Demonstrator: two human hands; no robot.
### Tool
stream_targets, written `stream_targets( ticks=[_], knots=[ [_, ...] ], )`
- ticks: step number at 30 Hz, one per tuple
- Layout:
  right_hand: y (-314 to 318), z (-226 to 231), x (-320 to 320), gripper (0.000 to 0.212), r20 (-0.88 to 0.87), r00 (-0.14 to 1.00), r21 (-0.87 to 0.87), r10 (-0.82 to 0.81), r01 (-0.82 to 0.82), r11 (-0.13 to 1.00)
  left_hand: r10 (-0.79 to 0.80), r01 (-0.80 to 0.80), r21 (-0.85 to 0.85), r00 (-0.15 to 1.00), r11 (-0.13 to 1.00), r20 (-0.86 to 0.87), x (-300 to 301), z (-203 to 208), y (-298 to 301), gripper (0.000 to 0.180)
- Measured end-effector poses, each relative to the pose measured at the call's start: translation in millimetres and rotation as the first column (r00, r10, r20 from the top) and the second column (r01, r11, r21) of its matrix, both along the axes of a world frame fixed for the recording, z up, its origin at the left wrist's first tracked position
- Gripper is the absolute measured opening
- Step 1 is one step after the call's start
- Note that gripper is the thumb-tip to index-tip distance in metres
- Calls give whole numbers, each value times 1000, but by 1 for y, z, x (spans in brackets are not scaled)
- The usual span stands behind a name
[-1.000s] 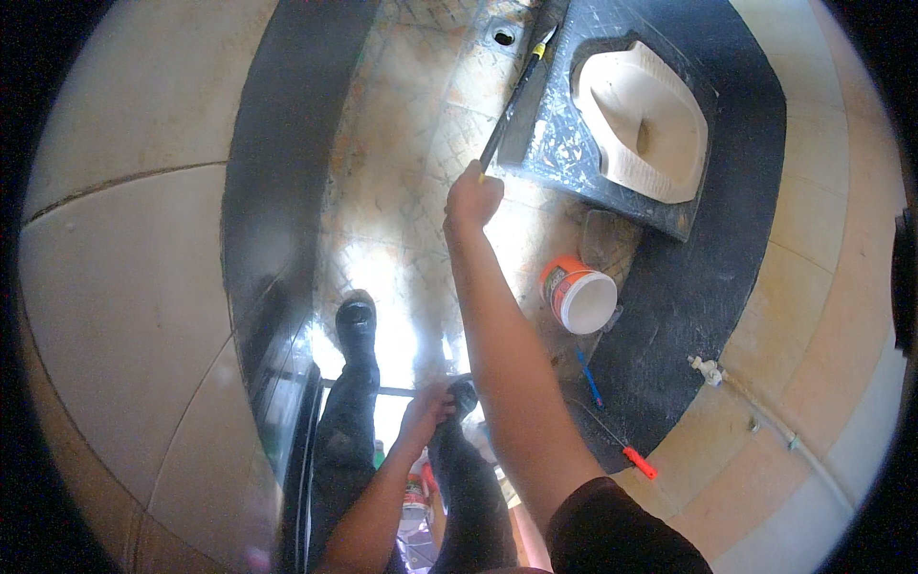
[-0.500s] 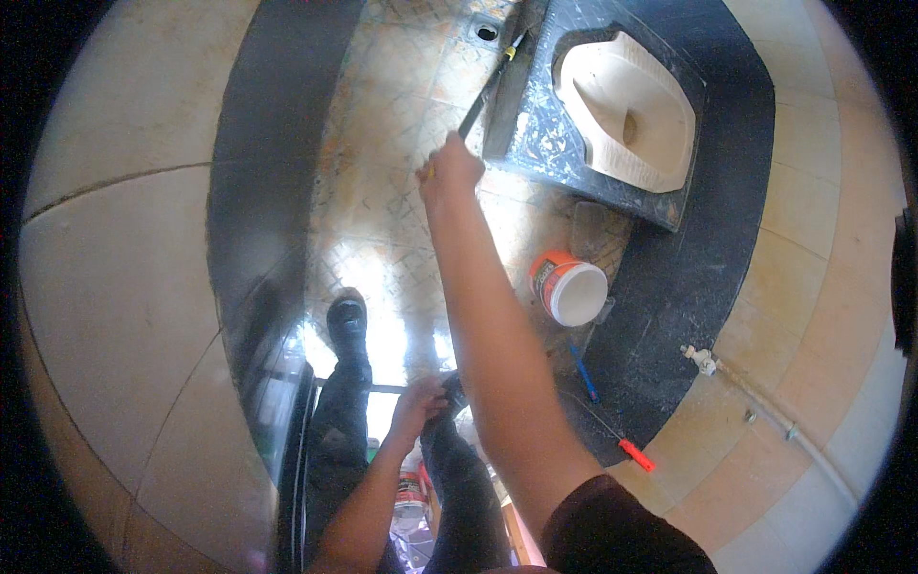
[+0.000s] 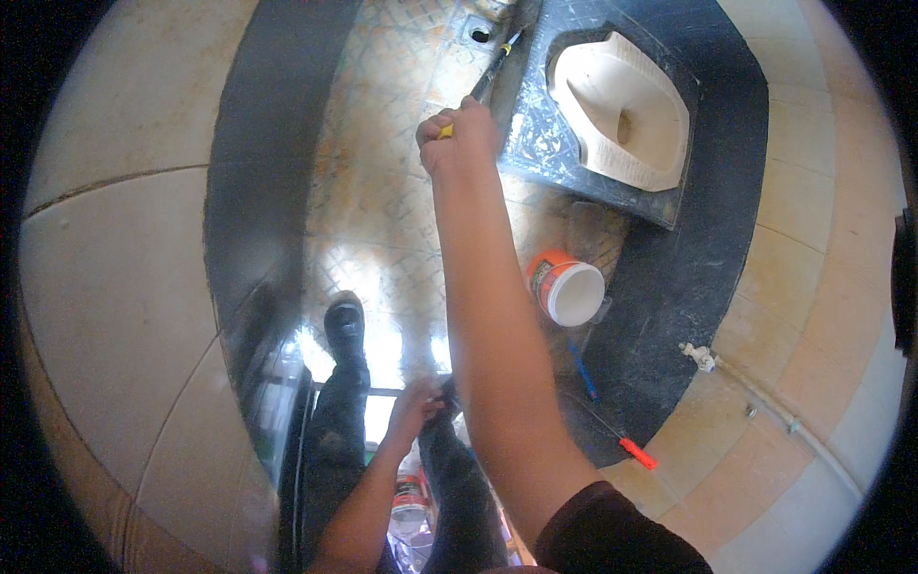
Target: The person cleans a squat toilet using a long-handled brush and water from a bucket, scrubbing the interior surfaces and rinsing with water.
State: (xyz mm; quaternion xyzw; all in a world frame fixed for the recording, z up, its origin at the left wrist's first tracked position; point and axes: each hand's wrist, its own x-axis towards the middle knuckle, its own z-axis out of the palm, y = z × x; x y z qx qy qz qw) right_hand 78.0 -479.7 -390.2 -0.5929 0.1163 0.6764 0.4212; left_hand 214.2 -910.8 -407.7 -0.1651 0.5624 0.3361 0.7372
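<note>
My right hand (image 3: 461, 137) is closed around a long, thin black tool (image 3: 493, 73) with yellow parts and a narrow tip; I cannot tell its exact kind. A bit of yellow shows between the fingers. The tool's tip lies along the left side of a dark raised platform (image 3: 540, 153), near a floor drain (image 3: 478, 32). Set into that platform is a cream squat toilet (image 3: 660, 158). My left hand (image 3: 412, 417) rests by my right leg at the lower middle, fingers loosely stretched, with nothing visible in it.
An orange-and-white bucket (image 3: 577, 295) stands right of my right forearm. Beyond it lie a blue stick-like item (image 3: 582, 370) and a red-handled tool (image 3: 638, 453). A tap on a pipe (image 3: 701, 358) runs along the right wall. Another bucket (image 3: 409, 493) is between my legs.
My right hand has moved a little farther away, and less of the tool shows ahead of it. The tool's tip stays near the drain. My left hand has hardly moved.
</note>
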Motion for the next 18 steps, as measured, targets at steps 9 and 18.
stream_targets(
  ticks=[9, 18],
  knots=[
    [-1, 9, 6, 14, -118, 992, 56, -42, 49, 997, 37, -37, 5, 999, 999, -16, 3, -3, -5, 43],
    [25, 5, 24, 15, -330, 937, 70, -113, 143, 987, 30, -30, 4, 999, 1000, 29, 0, 4, 13, 46]
  ],
)
